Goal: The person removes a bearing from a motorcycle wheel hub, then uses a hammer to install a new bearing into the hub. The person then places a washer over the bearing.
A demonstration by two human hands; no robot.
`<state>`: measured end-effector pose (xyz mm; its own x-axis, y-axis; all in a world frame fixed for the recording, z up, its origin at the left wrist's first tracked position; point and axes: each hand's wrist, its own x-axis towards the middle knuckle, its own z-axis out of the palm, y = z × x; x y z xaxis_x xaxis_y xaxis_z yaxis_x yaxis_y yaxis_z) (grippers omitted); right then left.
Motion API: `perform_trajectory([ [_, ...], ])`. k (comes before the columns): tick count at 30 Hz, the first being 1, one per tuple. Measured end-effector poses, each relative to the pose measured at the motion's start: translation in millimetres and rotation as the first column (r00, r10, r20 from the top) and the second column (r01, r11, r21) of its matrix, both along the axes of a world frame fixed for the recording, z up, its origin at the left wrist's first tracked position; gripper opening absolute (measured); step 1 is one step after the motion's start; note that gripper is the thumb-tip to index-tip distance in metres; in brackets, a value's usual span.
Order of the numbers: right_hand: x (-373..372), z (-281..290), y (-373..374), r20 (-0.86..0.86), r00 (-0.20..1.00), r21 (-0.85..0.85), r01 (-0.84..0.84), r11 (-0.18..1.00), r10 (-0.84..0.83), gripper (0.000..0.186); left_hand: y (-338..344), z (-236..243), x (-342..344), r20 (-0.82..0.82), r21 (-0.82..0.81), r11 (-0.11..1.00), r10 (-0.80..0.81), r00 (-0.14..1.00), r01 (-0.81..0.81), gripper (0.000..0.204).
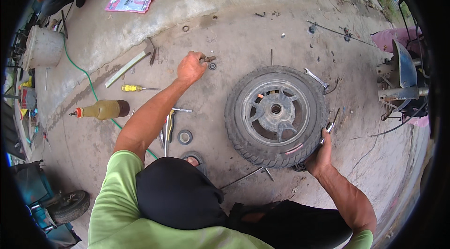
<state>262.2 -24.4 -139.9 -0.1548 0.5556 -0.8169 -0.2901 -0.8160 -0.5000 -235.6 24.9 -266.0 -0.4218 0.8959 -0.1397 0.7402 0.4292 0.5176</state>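
A scooter wheel [275, 108] with a treaded black tyre and a dusty grey rim lies before me. My right hand [321, 157] is closed at the tyre's lower right edge, and a slim metal tool [332, 123] sticks up from its fingers; the tool's kind is unclear. My left hand [190, 68] reaches ahead with its fingers pinched at a small brownish metal part [210, 59]. Just beside that part, a small round bearing [212, 66] rests on the ground. An open-ended wrench [316, 78] touches the tyre's upper right side.
Left of the wheel lie a hammer [126, 67], a yellow screwdriver [136, 88], a bottle of liquid [104, 109], pliers [169, 127] and a tape roll [185, 137]. A green hose [89, 78] crosses the ground. A white bucket [44, 47] and vehicle parts [401, 75] stand at the sides.
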Motion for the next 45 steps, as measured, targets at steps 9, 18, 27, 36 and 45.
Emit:
perform_trajectory([
  [9,-4,-4,-13,0.063,0.997,-0.032,0.036,0.999,-0.034,0.091,13,-37,-12,-0.026,-0.063,0.998,-0.033,0.999,0.032,0.032],
  [18,5,-23,-14,0.063,0.998,0.003,0.012,1.0,-0.012,0.091,-20,40,63,0.462,0.174,0.969,-0.236,0.855,0.173,0.025],
  [27,10,-33,-17,0.009,0.999,0.025,0.032,0.999,-0.033,0.084,-39,85,170,0.273,0.382,0.672,-0.738,0.618,0.634,0.025],
  [36,6,-25,-15,0.023,1.0,0.024,0.002,1.0,-0.002,0.088,-34,66,196,0.273,0.382,0.664,-0.746,0.607,0.643,0.033],
  [45,-1,-20,-15,0.145,0.989,-0.02,0.003,1.0,0.0,0.081,-33,48,156,0.484,0.194,0.862,-0.499,0.719,0.468,0.032],
])
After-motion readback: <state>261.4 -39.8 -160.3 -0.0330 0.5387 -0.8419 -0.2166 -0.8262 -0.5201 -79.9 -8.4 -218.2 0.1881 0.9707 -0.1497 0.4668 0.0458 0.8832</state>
